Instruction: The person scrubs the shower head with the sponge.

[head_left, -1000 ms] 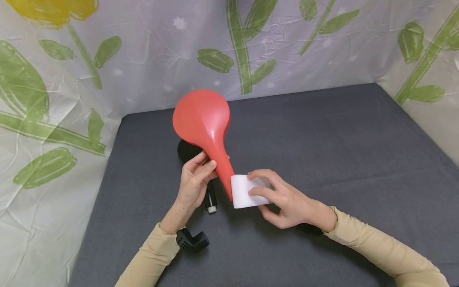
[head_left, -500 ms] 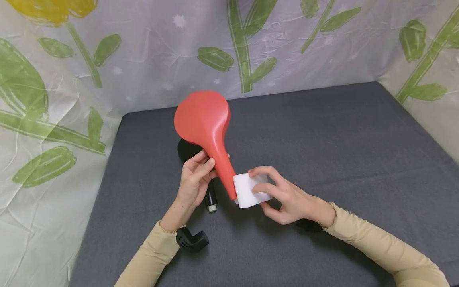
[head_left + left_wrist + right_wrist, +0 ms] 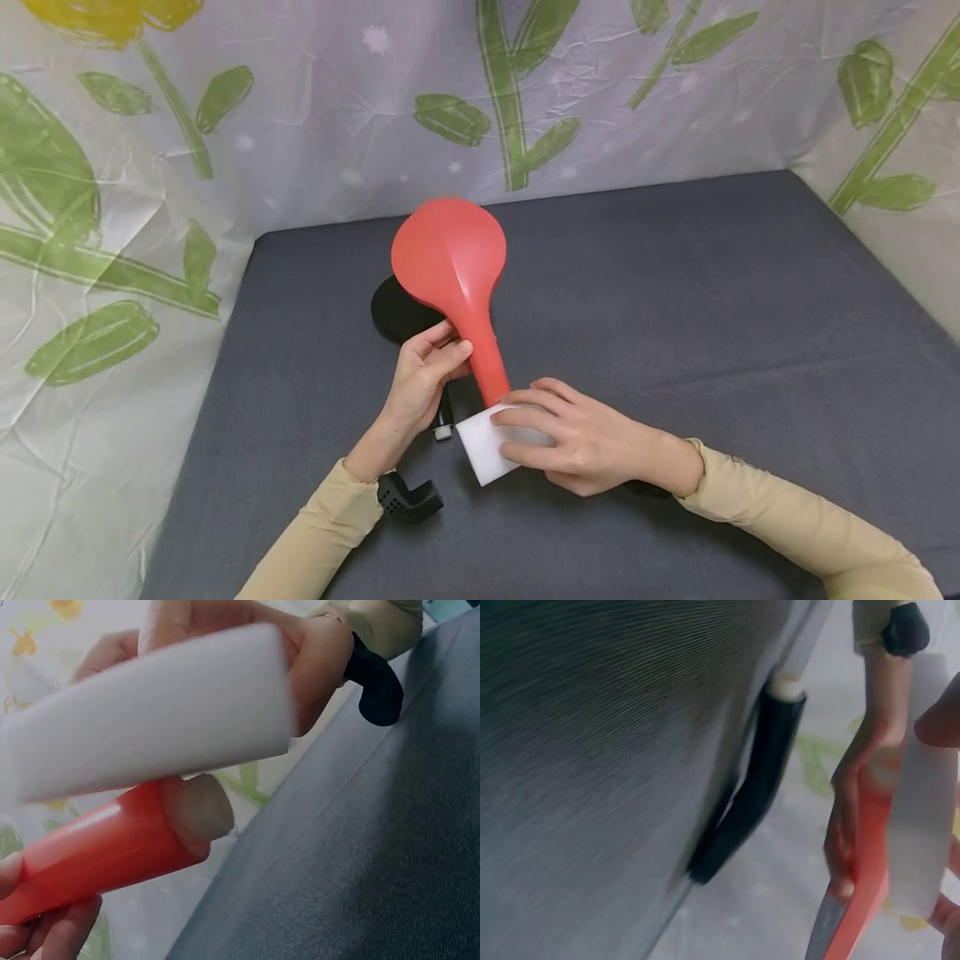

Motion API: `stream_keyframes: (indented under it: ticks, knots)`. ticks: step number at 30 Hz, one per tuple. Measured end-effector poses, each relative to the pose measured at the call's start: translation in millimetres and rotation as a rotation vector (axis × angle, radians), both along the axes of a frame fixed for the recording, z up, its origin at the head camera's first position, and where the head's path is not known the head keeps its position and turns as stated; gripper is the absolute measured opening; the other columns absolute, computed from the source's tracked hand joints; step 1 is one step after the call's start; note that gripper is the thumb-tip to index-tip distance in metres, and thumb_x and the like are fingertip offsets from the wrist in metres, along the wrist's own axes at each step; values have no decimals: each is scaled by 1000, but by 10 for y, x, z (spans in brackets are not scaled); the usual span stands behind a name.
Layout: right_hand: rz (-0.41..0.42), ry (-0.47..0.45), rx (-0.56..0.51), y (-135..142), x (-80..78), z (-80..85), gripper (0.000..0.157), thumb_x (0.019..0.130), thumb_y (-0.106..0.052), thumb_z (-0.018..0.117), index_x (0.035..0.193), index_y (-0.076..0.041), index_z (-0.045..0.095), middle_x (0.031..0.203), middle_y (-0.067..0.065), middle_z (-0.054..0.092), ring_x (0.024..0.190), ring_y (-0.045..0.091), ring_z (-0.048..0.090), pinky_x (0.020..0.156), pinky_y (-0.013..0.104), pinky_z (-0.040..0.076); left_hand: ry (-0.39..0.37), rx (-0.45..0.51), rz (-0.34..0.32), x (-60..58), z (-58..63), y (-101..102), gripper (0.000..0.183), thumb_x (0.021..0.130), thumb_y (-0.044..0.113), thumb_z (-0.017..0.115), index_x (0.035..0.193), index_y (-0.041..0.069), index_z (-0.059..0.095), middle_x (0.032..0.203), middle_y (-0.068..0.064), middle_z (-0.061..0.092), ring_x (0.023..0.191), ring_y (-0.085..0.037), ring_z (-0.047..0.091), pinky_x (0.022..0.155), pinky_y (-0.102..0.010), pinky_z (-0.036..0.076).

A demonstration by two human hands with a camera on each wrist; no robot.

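Note:
My left hand (image 3: 416,383) grips a red shower head (image 3: 450,250) by its handle, with thumb in front and fingers behind. The round head points up and away, above the table. In the left wrist view a pale, whitish connector (image 3: 214,806) sticks out of the handle's lower end. My right hand (image 3: 592,446) holds a white sponge block (image 3: 480,454) with spread, bent fingers. The sponge overlaps the handle's lower end in the head view and lies along its side in the left wrist view. Part of the sponge is hidden under the right fingers.
A black shower head (image 3: 401,310) lies on the dark grey cloth-covered table (image 3: 712,308) behind the left hand, partly hidden, its pale end toward me. A black wrist-worn device (image 3: 411,500) sits at the left cuff. A flower-painted sheet (image 3: 322,125) hangs along the back and sides.
The red shower head has shifted right and slightly toward me with my left hand. The sponge has turned and slid from the handle's right side down over its lower end.

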State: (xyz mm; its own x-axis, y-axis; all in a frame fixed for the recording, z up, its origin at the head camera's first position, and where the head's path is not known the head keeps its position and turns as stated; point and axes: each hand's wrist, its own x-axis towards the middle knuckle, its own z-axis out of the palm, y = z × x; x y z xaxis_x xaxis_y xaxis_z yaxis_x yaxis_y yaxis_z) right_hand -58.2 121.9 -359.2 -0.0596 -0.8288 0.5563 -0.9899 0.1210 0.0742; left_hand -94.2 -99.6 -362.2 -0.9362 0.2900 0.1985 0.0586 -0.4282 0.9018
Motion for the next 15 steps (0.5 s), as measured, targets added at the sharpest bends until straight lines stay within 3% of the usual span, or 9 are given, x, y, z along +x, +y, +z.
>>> stream_keyframes:
  ticks: [5,10,15]
  knots:
    - [-106,-162,-66,164,-34,-58,31,81,-9,41,107,-7,57,126,23,45,110,33,49,85,44,46,-76,-65,-29,-15,-34,33,35,87,-11,49,122,-16,46,98,-3,63,83,-11,64,71,-27,54]
    - [-353,-259,-46,337,-22,-88,32,85,-21,48,112,-7,54,123,21,46,96,30,53,67,37,52,-188,-123,-56,-94,-65,131,38,89,-8,49,125,-17,43,98,0,64,82,-9,63,72,-26,53]
    - [-624,-348,-30,488,1,-139,36,84,-28,59,114,-7,52,110,19,48,83,26,53,49,32,50,-296,-162,-68,-201,-117,248,37,89,-6,50,124,-16,44,93,-1,62,80,-9,61,69,-24,52]
